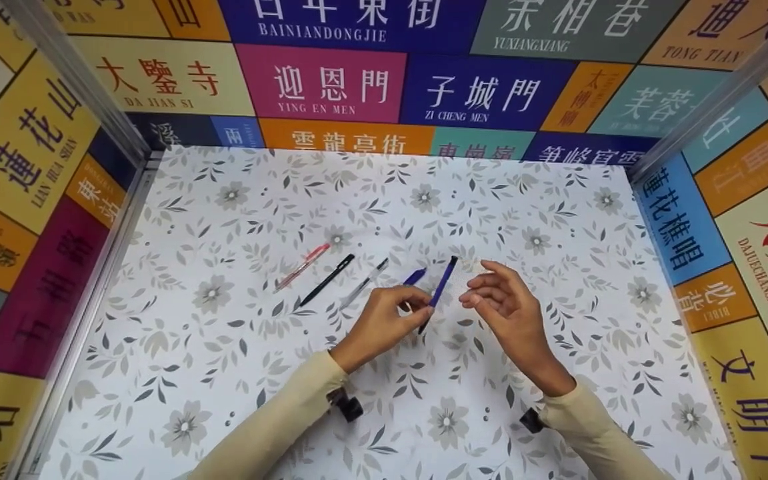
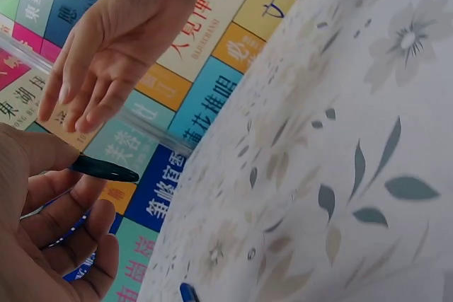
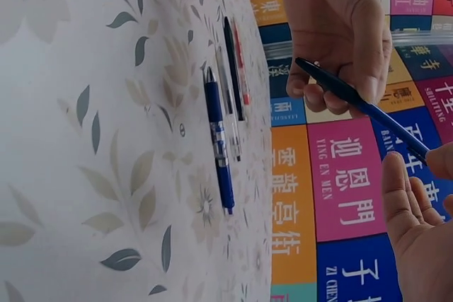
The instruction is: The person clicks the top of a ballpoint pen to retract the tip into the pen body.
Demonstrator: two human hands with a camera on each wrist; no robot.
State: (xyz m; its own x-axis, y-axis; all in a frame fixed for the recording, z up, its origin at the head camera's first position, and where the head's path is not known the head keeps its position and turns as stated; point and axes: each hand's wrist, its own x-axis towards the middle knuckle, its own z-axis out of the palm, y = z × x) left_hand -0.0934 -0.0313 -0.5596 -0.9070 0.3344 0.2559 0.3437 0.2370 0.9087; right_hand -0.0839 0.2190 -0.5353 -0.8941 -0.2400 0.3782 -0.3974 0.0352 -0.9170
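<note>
A slim blue pen with black ends (image 1: pixel 445 280) is pinched between the thumb and fingers of my left hand (image 1: pixel 387 320). It stands tilted over the table, its dark tip end (image 2: pixel 106 168) poking out past the thumb in the left wrist view. My right hand (image 1: pixel 514 317) hovers just to the right, fingers loosely bent and holding nothing. From the right wrist, its thumb overlaps the far end of the held pen (image 3: pixel 386 119). Behind my left hand lies another blue pen (image 3: pixel 218 139), with silvery bands round its barrel, partly hidden in the head view.
Left of the hands, a clear pen (image 1: pixel 365 283), a black pen (image 1: pixel 327 280) and a pink-red pen (image 1: pixel 301 268) lie slanted in a row. The table (image 1: pixel 177 347) wears a white floral cover. Colourful panels with lettering (image 1: pixel 331 83) wall in its back and sides.
</note>
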